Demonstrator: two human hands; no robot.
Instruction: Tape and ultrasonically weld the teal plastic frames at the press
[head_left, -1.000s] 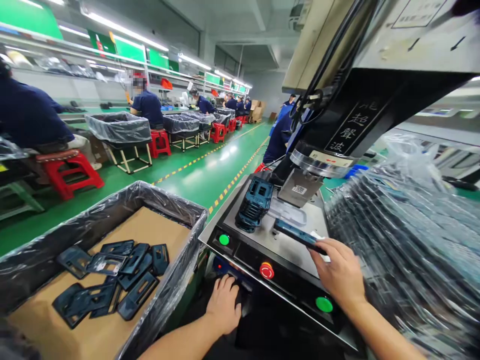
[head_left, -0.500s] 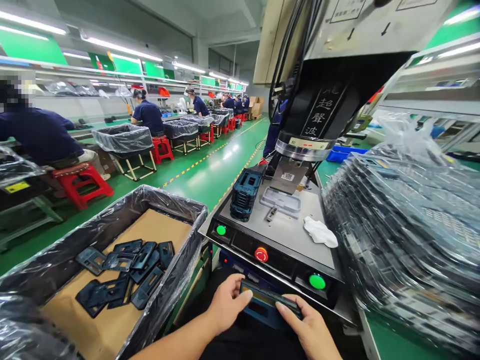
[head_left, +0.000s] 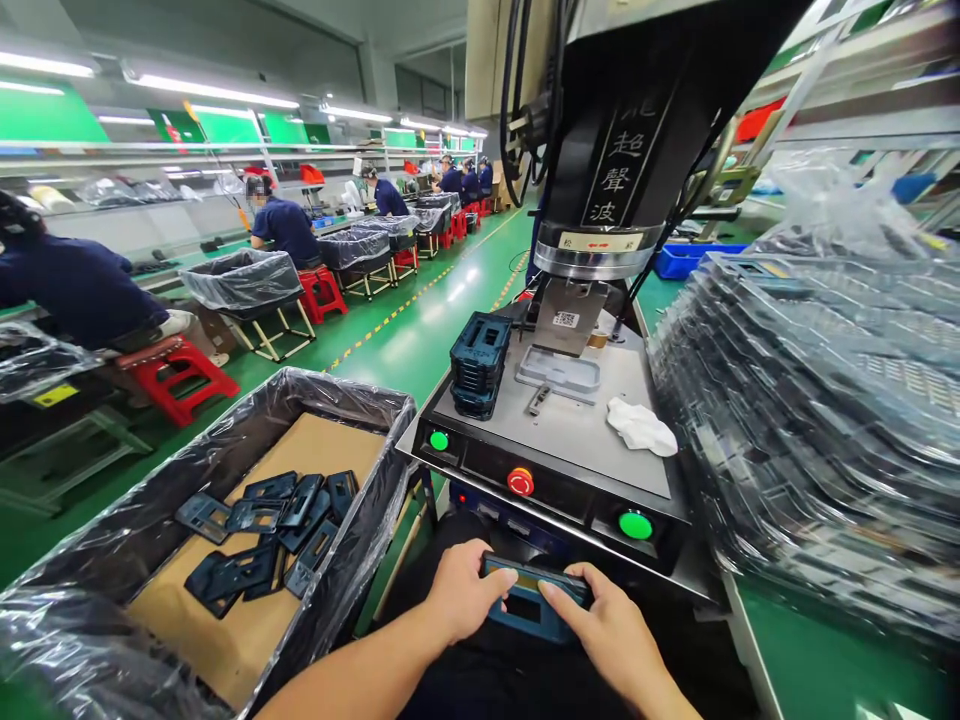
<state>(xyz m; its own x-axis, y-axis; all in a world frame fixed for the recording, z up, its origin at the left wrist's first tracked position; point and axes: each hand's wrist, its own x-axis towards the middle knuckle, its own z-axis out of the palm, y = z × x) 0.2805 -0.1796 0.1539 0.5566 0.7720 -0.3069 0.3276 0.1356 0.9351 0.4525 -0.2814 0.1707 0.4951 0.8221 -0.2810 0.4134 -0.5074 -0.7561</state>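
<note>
Both hands hold a dark blue plastic frame part (head_left: 534,603) low in front of me, below the machine's front edge. My left hand (head_left: 459,598) grips its left end with the thumb on top. My right hand (head_left: 607,635) grips its right end. Above them is the welding machine's control panel (head_left: 540,480) with two green buttons and a red stop button. On the machine's plate stands a stack of blue parts (head_left: 478,365), a metal fixture (head_left: 559,372) under the press head, and a white cloth (head_left: 641,428).
A plastic-lined carton (head_left: 315,410) at the left holds several dark blue frame parts (head_left: 262,535). Stacked trays wrapped in clear film (head_left: 817,400) fill the right. Other workers in dark shirts sit on red stools along the green-floored aisle.
My right hand brought the blue part down from the machine plate to my lap. My left hand came up to grip its other end. The view shifted right.
</note>
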